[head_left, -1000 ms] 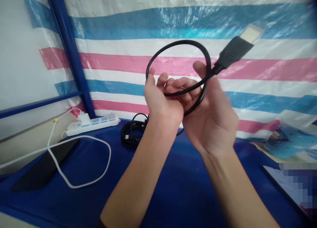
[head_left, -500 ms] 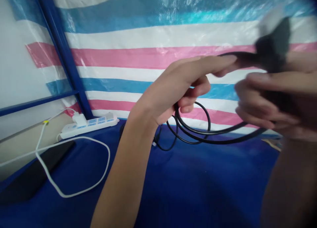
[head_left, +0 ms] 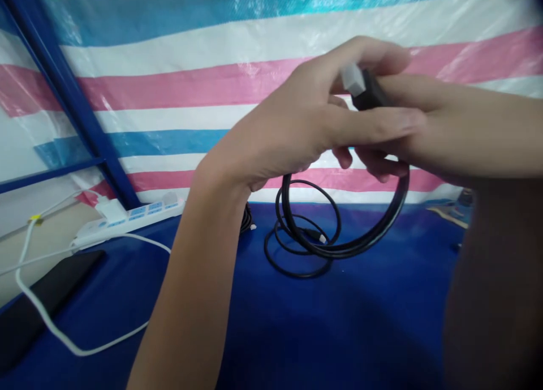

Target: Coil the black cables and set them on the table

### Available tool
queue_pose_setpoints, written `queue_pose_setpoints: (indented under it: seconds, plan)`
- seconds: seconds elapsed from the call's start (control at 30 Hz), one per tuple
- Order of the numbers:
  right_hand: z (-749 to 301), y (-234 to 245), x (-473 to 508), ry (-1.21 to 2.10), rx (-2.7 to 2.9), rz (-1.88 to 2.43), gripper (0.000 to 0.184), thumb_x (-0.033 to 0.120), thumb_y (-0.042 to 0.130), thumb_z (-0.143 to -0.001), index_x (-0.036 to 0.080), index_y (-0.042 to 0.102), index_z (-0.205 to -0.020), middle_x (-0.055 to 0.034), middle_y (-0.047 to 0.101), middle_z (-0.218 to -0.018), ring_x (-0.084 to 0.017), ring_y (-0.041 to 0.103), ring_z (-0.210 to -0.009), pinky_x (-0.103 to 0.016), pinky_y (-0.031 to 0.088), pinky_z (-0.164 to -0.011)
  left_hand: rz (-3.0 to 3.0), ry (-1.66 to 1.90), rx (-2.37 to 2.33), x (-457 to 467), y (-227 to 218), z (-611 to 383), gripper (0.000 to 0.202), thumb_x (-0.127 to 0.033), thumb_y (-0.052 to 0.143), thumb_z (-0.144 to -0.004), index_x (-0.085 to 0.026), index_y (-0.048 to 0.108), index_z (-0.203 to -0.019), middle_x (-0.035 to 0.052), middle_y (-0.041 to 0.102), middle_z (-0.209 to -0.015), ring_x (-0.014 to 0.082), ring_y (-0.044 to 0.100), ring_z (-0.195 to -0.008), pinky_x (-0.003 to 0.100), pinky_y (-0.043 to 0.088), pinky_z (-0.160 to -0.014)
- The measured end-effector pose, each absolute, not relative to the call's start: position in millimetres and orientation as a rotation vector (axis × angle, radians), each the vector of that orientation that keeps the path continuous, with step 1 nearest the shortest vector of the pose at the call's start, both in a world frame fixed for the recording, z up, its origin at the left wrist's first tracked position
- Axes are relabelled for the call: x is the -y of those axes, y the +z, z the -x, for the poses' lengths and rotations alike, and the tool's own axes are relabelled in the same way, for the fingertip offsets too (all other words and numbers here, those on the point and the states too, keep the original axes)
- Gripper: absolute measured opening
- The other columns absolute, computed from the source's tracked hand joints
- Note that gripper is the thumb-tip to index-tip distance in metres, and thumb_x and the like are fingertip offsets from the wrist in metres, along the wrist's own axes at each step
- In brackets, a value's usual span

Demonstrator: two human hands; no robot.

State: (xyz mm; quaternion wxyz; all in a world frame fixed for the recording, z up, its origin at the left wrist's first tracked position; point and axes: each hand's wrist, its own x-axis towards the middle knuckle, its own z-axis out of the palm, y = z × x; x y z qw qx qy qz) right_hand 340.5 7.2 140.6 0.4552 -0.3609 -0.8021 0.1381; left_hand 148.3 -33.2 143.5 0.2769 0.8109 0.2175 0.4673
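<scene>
The person's left hand reaches in from the left above a blue desk, its index finger and thumb set wide apart over the right hand, while its lower fingers, partly hidden, curl on a coiled black cable. The right hand comes in from the other side, slightly blurred, with its fingers bent and closed around the same coil just below the thick black plug. That plug, tipped with a pale cap, pokes up to the left between the left thumb and index finger. The coil hangs in the air as a deep loop between the two hands; behind it, thinner loops rest on the desk around a second black plug. A bundled black cord sits partly hidden by the left forearm. To the left, a white adapter is plugged into a white power strip, and a white cable loops across a flat black object. A striped plastic sheet hangs behind, beside a blue metal post.
</scene>
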Motion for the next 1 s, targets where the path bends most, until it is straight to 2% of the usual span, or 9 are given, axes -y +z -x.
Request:
queue_pose_setpoints:
  seconds: [0.1, 0.23, 0.33, 0.4, 0.53, 0.63, 0.77, 0.9, 1.0]
  plan:
    - [-317, 145, 10, 0.024, 2.186, 0.823, 0.019, 0.017, 0.052, -0.089, 0.026, 0.069, -0.085, 0.0063, 0.061, -0.069, -0.001, 0.052, -0.047, -0.01, 0.035, -0.034, -2.158, 1.422, -0.569, 27, 142, -152, 0.029, -0.019, 0.058, -0.081, -0.008, 0.057, -0.108, -0.0072, 0.045, -0.061, 0.0075, 0.062, -0.054, 0.009, 0.028, -0.046]
    - [-312, 145, 15, 0.07, 1.969, 0.531, 0.029, 0.015, 0.05, -0.089, 0.03, 0.065, -0.11, 0.0067, 0.059, -0.079, -0.002, 0.053, -0.053, -0.015, 0.038, -0.04, -1.951, 1.843, -0.539, 18, 141, -160, 0.023, -0.025, 0.048, -0.089, -0.014, 0.061, -0.104, -0.0032, 0.046, -0.068, 0.0056, 0.06, -0.057, 0.011, 0.022, -0.045]
    - [-316, 147, 12, 0.176, 1.84, 0.454, 0.028, 0.025, 0.05, -0.091, 0.027, 0.062, -0.116, 0.0041, 0.062, -0.096, -0.009, 0.06, -0.074, -0.019, 0.042, -0.045, -1.627, 2.116, -0.503, 14, 141, -167, 0.018, -0.032, 0.054, -0.086, -0.021, 0.058, -0.099, -0.0042, 0.047, -0.063, 0.0024, 0.036, -0.042, 0.019, 0.019, -0.035]
    - [-319, 149, 10, 0.188, 1.757, 0.435, 0.026, 0.031, 0.05, -0.092, 0.028, 0.062, -0.114, 0.0034, 0.062, -0.101, -0.011, 0.061, -0.079, -0.021, 0.043, -0.045, -1.519, 2.125, -0.403, 15, 141, -170, 0.016, -0.033, 0.053, -0.088, -0.022, 0.054, -0.098, -0.0061, 0.038, -0.058, 0.0022, 0.022, -0.04, 0.02, 0.021, -0.036]
    - [-326, 151, 9, 0.082, 1.667, 0.489, 0.022, 0.03, 0.052, -0.091, 0.026, 0.067, -0.107, 0.0005, 0.064, -0.079, -0.004, 0.047, -0.043, -0.024, 0.033, -0.033, -1.534, 1.853, -0.364, 23, 147, -169, 0.014, -0.034, 0.05, -0.089, -0.022, 0.049, -0.083, -0.0068, 0.022, -0.054, 0.0015, 0.022, -0.034, 0.017, 0.022, -0.034]
    - [-339, 151, 7, 0.007, 1.732, 0.584, 0.021, 0.025, 0.053, -0.09, 0.025, 0.069, -0.104, 0.0006, 0.061, -0.072, -0.003, 0.045, -0.04, -0.022, 0.031, -0.032, -1.698, 1.535, -0.481, 25, 150, -159, 0.023, -0.037, 0.042, -0.091, -0.02, 0.053, -0.079, -0.0056, 0.04, -0.057, 0.0013, 0.034, -0.031, 0.015, 0.026, -0.033]
    - [-352, 152, 8, 0.017, 1.978, 0.717, 0.021, 0.015, 0.051, -0.089, 0.024, 0.07, -0.094, 0.0055, 0.054, -0.064, 0.0, 0.045, -0.044, -0.014, 0.029, -0.036, -1.867, 1.179, -0.615, 16, 144, -146, 0.025, -0.034, 0.046, -0.089, -0.017, 0.06, -0.079, 0.0013, 0.059, -0.063, 0.0102, 0.055, -0.045, 0.021, 0.044, -0.04]
    - [-337, 157, 20, -0.026, 2.269, 0.763, 0.021, 0.013, 0.054, -0.087, 0.021, 0.072, -0.081, 0.0059, 0.058, -0.061, -0.003, 0.051, -0.049, -0.012, 0.034, -0.04, -2.022, 0.85, -0.721, 8, 134, -148, 0.027, -0.035, 0.053, -0.086, -0.015, 0.06, -0.069, 0.0002, 0.052, -0.052, 0.0065, 0.045, -0.043, 0.017, 0.032, -0.036]
    - [-321, 161, 32, -0.087, 2.161, 0.795, 0.019, 0.011, 0.055, -0.086, 0.023, 0.07, -0.085, 0.0046, 0.061, -0.062, -0.006, 0.051, -0.048, -0.015, 0.038, -0.039, -2.074, 0.962, -0.688, 7, 133, -154, 0.025, -0.029, 0.053, -0.086, -0.016, 0.056, -0.064, -0.0046, 0.037, -0.045, 0.0035, 0.032, -0.039, 0.016, 0.024, -0.037]
